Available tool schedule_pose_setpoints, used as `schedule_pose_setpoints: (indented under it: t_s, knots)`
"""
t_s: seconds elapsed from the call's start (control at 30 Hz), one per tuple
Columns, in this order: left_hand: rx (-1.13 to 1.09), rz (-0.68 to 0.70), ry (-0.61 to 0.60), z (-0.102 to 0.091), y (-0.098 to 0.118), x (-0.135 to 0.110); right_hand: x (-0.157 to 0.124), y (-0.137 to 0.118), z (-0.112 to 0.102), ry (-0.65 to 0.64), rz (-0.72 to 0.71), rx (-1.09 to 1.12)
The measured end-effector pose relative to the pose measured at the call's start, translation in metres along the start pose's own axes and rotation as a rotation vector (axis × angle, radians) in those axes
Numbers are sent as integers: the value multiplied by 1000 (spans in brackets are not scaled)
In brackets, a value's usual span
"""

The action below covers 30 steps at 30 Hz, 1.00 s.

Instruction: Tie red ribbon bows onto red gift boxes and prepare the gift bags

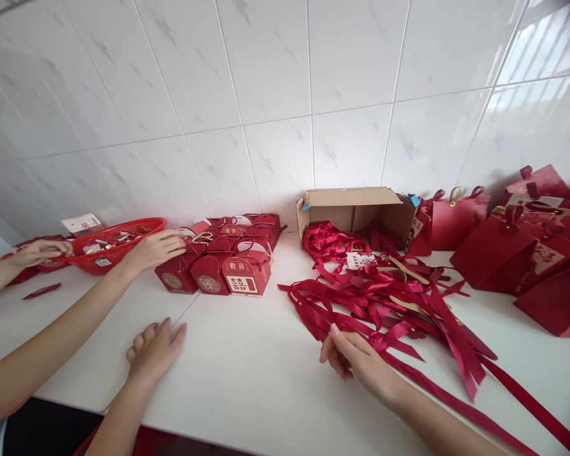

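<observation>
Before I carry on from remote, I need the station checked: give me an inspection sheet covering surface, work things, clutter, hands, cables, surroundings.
Surface: white table, a seam visible.
Work things: red ribbons spilling in a tangle from an open cardboard box; red gift boxes grouped to its left.
Clutter: gold-coloured strips among the ribbons; red bags at right.
Hands: left hand before the gift boxes, fingers loosely bent; right hand beside the ribbons, contact unclear.
Cables: nothing seen.
Surroundings: a co-worker's hand at a red basket, another hand at the gift boxes; tiled wall behind.
</observation>
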State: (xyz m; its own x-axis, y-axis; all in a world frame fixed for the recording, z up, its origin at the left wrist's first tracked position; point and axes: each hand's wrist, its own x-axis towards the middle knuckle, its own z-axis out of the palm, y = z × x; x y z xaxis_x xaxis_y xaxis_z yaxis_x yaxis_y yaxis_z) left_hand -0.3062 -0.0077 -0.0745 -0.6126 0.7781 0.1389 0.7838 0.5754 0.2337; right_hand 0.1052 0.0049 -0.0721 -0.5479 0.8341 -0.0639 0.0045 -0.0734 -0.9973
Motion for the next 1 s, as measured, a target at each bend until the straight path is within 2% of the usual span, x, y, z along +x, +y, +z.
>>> schedule_pose_setpoints:
  t_s: [0.13,0.2,0.27,0.37,0.43,0.47,0.6,0.67,0.77,0.87,1.0]
  knots:
    - [40,-91,-38,-7,10,-3,-3,0,0,-25,-32,-146]
    - [-14,-9,-60,-10,27,-13,-5,0,-1,-32,-77,-337]
    - [-144,269,-98,-13,55,-32,-6,0,-3,-53,-159,-548]
    - [-267,821,-219,-15,113,-69,-5,2,-4,-90,-265,-762]
    - [-270,1030,-388,-10,155,-87,-4,4,-4,-100,-299,-855]
    - [-283,1058,-431,-5,176,-91,-3,5,-4,-102,-313,-893]
    - [-262,1016,-444,27,239,-85,-1,5,-7,-114,-355,-961]
    - [-280,980,-439,41,259,-77,-1,4,-8,-114,-369,-967]
    - [-333,928,-416,53,273,-71,0,5,-9,-114,-387,-980]
    - [-409,841,-390,48,275,-68,1,7,-10,-112,-401,-1000]
    - [-634,730,-424,16,276,-58,4,5,-14,13,-410,-1030]
